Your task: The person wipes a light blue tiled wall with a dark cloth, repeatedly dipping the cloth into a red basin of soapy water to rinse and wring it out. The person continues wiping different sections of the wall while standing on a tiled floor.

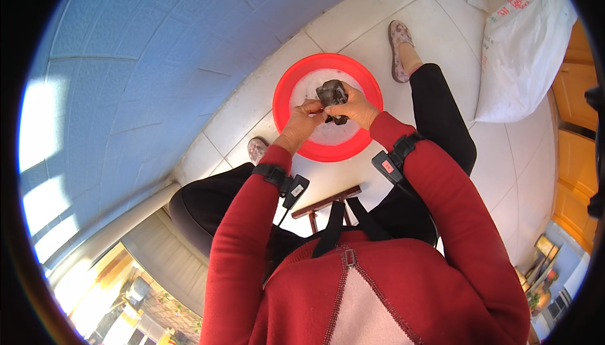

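Between my legs a round red plastic basin [326, 152] rests on the floor, holding sudsy water [302, 85]. Over the water, my right hand [355, 106] grips a dark, wet, bunched cloth-like item [332, 92], thumb in front and fingers behind. My left hand [302, 120] meets it from the lower left, its fingertips pinched together at the item's edge. Whether the left fingers hold a fold of it is hard to see. A lower part of the dark item hangs beneath my right thumb.
A blue-tiled wall [189, 28] rises on the left. White floor tiles [359, 42] surround the basin. To the right stands a large white sack [524, 56] bearing print, beside orange wooden cabinets [574, 156]. A small wooden stool [326, 201] shows below the basin.
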A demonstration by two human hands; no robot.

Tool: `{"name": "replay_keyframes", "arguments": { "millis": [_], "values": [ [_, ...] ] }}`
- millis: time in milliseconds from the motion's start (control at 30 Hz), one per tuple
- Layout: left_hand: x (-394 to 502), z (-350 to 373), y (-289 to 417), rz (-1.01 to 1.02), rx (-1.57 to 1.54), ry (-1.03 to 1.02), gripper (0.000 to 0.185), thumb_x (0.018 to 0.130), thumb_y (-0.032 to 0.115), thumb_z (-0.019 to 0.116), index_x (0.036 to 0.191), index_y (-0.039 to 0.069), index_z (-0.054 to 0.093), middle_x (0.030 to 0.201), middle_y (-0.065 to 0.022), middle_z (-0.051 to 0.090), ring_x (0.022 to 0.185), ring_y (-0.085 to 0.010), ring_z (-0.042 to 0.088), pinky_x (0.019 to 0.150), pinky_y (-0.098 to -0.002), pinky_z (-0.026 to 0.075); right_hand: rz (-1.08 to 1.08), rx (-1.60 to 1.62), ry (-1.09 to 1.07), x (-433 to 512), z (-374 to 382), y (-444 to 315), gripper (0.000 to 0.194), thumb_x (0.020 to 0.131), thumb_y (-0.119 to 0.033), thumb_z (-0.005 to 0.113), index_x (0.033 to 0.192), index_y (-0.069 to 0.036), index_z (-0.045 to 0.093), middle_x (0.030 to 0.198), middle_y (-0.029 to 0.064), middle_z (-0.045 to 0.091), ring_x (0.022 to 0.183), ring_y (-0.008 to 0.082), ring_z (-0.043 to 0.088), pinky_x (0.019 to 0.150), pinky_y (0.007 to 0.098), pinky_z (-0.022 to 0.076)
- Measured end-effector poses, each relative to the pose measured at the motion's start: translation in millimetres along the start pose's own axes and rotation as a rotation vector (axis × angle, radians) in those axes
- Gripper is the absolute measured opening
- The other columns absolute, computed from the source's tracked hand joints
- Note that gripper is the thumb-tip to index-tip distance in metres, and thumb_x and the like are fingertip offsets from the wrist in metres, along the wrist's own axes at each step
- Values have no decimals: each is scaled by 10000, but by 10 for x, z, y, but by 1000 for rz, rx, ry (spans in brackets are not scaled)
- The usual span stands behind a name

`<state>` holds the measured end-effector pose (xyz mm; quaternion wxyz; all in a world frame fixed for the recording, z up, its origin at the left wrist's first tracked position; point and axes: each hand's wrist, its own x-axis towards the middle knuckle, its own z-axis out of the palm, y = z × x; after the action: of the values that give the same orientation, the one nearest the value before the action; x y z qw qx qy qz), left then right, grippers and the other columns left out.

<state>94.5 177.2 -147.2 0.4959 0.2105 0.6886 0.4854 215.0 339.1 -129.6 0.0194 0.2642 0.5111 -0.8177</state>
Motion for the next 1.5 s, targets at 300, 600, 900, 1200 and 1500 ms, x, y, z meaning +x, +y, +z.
{"name": "replay_keyframes", "arguments": {
  "millis": [300, 600, 900, 1200, 1500],
  "values": [
    [-255, -136, 598, 936, 1526, 104, 746, 802, 117, 728, 1486, 290, 486, 1445, -48, 535, 1353, -306, 493, 1143, -539, 374, 118, -115, -156, -17, 52, -68, 505, 777, -72, 810, 1247, -38, 629, 1013, 41, 684, 947, 141, 641, 814, 294, 532],
    [35, 9, 203, 744, 1539, 120, 293, 819, 130, 673, 1104, 116, 606, 908, -54, 606, 740, -240, 701, 548, -400, 546, 37, -657, -131, 14, 159, 32, 402, 728, -160, 807, 1080, -27, 663, 883, 145, 724, 797, 222, 698, 705, 355, 547],
    [-86, 267, 195, 58, 1073, 48, 353, 788, 197, 748, 1084, 25, 662, 912, -202, 740, 830, -367, 729, 662, -448, 576, -195, -1490, 10, -18, 163, 158, 261, 814, -136, 719, 1055, -76, 638, 930, 154, 748, 873, 348, 733, 727, 461, 576],
    [-242, 368, 217, -208, 208, 107, 203, 693, 51, 729, 883, -14, 697, 705, -75, 633, 592, -191, 584, 531, -352, 459, -618, -1521, -58, -58, 69, 130, 220, 842, -172, 705, 1004, -114, 568, 869, 89, 715, 830, 305, 733, 688, 428, 586],
    [-288, 148, 408, -641, -230, -112, 207, 755, 38, 699, 956, 10, 658, 668, 9, 485, 471, -86, 355, 408, -272, 241, -869, -1484, 90, -101, 195, 88, 359, 808, -217, 757, 1077, -130, 536, 976, 59, 652, 897, 307, 685, 684, 395, 592]
  ]
}}
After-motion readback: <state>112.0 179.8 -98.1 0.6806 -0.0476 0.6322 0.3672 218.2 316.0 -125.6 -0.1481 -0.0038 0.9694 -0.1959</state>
